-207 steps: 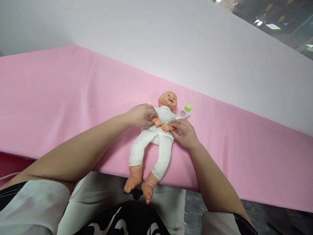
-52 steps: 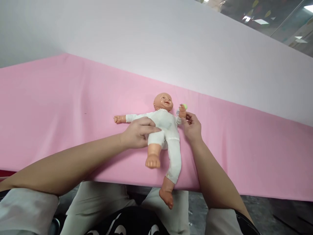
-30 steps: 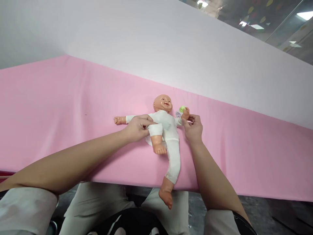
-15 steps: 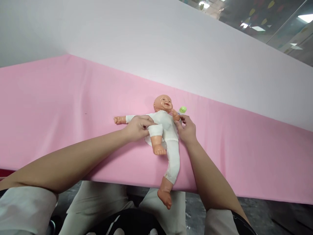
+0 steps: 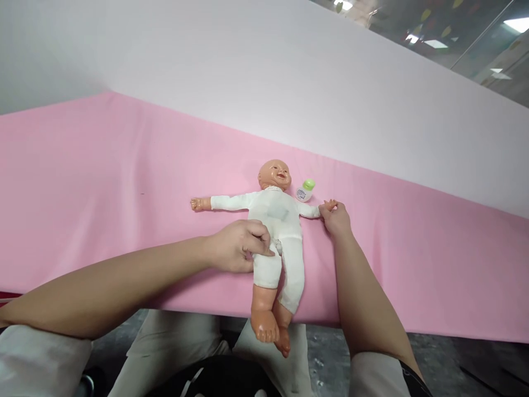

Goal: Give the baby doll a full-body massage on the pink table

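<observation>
A baby doll [image 5: 268, 215] lies on its back, with a bald plastic head, a white cloth body and a greyish patch on the belly. Both its arms stretch out sideways, and its feet hang past the near edge of the pink-covered table [image 5: 185, 146]. My left hand [image 5: 237, 245] is closed on the top of the doll's leg at picture left. With my right hand [image 5: 336, 221] I pinch the doll's arm at the wrist, at picture right. Beside the doll's head stands a small white bottle with a green cap [image 5: 305, 192].
Behind the table rises a plain white wall [image 5: 264, 71], with glass panels [image 5: 463, 49] above it at the upper right. My legs [image 5: 173, 347] are right under the near edge.
The doll's leg at picture left, bent up before, now lies straight down. Its other arm went from beside the chin out to the right with my right hand, uncovering the bottle.
</observation>
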The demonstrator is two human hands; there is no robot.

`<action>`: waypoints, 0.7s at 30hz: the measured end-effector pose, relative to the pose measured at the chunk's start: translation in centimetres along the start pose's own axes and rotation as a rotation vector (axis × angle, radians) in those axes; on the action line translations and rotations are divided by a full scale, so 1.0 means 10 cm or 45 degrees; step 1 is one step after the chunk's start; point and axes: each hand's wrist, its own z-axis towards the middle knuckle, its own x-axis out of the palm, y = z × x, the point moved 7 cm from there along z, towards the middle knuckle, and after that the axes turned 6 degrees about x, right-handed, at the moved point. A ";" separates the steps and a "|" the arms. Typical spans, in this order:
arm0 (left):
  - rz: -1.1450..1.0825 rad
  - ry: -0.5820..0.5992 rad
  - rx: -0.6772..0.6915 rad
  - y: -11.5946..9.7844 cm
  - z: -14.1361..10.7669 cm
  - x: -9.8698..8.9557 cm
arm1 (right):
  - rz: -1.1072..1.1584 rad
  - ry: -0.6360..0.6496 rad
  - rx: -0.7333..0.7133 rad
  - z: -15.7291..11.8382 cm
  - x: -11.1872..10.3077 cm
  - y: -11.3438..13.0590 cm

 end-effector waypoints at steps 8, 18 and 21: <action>0.194 -0.290 -0.425 0.48 -0.12 -0.33 | 0.133 0.002 -0.541 -0.61 0.25 0.71; 0.096 -0.385 -0.751 0.93 -0.23 -0.33 | -0.310 0.252 -1.008 -1.02 0.60 1.02; 0.102 -0.331 -0.679 0.80 -0.19 -0.35 | -0.246 0.169 -0.878 -0.92 0.51 0.96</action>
